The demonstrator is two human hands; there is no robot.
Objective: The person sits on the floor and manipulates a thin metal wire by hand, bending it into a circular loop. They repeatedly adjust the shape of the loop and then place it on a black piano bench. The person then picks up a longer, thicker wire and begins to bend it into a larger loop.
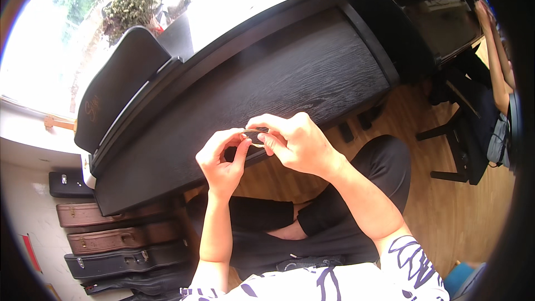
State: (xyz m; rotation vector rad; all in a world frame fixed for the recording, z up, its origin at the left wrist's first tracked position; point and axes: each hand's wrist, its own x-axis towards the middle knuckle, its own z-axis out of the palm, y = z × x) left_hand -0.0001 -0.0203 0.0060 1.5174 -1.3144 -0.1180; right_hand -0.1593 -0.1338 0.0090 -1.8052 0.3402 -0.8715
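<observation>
My left hand (220,159) and my right hand (295,145) are raised close together at the middle of the view, over the near edge of a black wood-grain keyboard cover (323,50). Both have fingers closed in pinches on a thin, gold-coloured loop (256,145), which looks like wire or string. The left thumb and forefinger hold its left side, the right fingers its right. Exactly what else, if anything, is between the fingertips is too small to tell.
A black music stand (111,89) rises at the back left by a bright window with plants (128,17). Several instrument cases (111,239) line the lower left. Another person's arms (496,72) show at the far right, beside a black bench (454,134).
</observation>
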